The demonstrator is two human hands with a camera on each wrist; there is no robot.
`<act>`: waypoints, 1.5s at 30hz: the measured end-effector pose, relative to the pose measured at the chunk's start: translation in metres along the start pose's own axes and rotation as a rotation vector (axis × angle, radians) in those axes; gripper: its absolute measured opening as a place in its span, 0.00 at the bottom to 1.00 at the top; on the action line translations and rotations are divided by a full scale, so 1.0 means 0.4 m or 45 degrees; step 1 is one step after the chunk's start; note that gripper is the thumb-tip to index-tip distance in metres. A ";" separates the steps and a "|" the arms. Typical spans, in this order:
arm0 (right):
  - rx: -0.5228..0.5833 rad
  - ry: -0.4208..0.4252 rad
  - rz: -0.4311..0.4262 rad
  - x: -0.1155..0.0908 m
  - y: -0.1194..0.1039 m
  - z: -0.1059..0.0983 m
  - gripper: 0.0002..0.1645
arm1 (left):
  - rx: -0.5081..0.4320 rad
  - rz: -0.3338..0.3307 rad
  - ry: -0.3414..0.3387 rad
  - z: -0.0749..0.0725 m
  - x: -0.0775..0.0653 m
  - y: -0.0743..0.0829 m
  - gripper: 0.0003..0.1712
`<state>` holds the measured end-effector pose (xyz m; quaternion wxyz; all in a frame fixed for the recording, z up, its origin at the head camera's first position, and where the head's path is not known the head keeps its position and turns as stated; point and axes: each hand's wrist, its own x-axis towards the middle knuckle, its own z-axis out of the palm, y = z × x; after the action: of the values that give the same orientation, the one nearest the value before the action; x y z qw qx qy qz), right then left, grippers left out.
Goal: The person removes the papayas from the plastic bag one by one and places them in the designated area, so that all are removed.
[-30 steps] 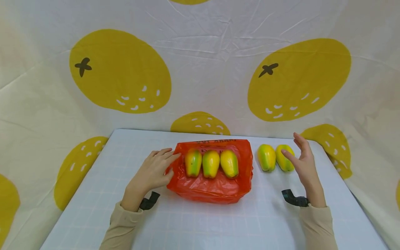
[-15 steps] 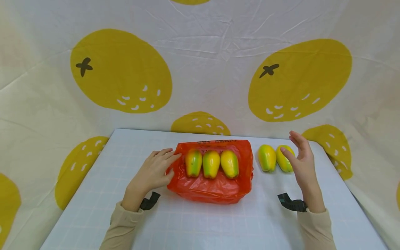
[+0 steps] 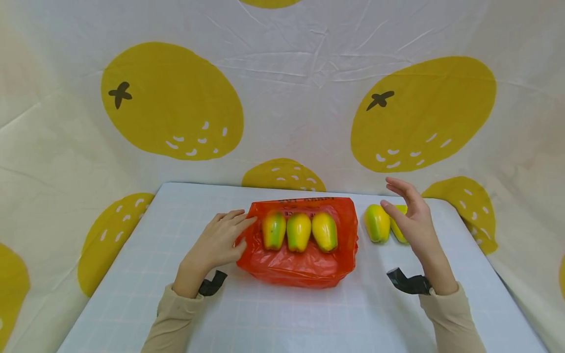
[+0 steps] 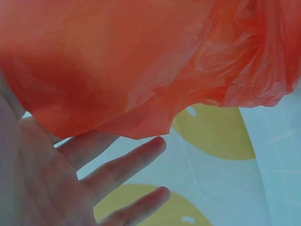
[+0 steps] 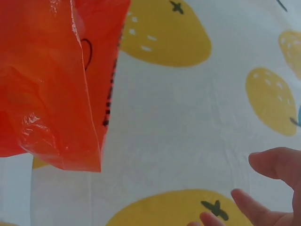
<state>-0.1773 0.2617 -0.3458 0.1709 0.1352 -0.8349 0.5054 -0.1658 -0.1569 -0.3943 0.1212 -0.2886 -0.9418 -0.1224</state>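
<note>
In the middle of the table an orange-red plastic bag [image 3: 295, 272] stands with its mouth spread. Three oblong yellow-green fruits, papaya-like in shape [image 3: 298, 232], show side by side within it. My left hand [image 3: 216, 245] is at the bag's left edge, touching the plastic with its fingers extended; in the left wrist view the film covers part of the index finger. Right of the bag lie two similar fruits, a nearer-to-bag one [image 3: 377, 224] and a right one [image 3: 399, 230]. My right hand [image 3: 417, 220], fingers spread and holding nothing, partly hides the right fruit.
The table [image 3: 300, 318] has a pale checked cover. Behind it hangs a white cloth [image 3: 300, 122] printed with large yellow fruits, and it also falls along both sides. A dark camera mount [image 3: 408, 283] juts from the right wrist, with another [image 3: 213, 283] on the left.
My right hand has moved left, so its thumb and fingers now cover more of the right loose fruit. The left hand, bag and fruits have stayed in place.
</note>
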 end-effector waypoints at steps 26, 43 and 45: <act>-0.297 -0.556 -0.014 0.113 -0.152 0.104 0.18 | -0.014 -0.008 -0.015 0.001 0.002 0.001 0.29; -0.593 -1.079 -0.044 0.172 -0.132 0.208 0.21 | -0.004 -0.001 -0.018 -0.001 0.005 0.006 0.29; -0.636 -1.135 -0.024 0.174 -0.124 0.227 0.23 | -0.011 -0.005 -0.024 -0.002 0.005 0.006 0.29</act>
<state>-0.2341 0.1547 -0.3158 -0.1700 0.3003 -0.9207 0.1822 -0.1660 -0.1542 -0.3925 0.1109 -0.2884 -0.9430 -0.1238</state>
